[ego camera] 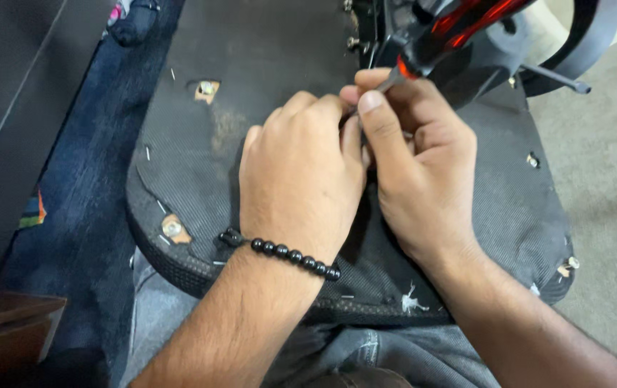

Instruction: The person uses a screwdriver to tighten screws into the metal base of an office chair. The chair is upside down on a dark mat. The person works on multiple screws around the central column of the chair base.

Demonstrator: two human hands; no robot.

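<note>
An upturned chair seat [193, 144] with a black fabric underside lies across my lap. My right hand [416, 172] is closed around a screwdriver [459, 32] with a red and black handle, its shaft running down between my fingers. My left hand [301, 172], with a black bead bracelet [294, 255] on the wrist, is curled shut right beside it, fingertips pressed against the shaft near the tip. The tip and whatever it touches are hidden by both hands.
Bolts sit in torn holes of the seat fabric [206, 90] [172, 228] and along the right edge [532, 159]. A black chair mechanism with a lever [553, 79] is at the top right. A dark blue rug [86, 194] lies to the left, beige carpet [610, 179] to the right.
</note>
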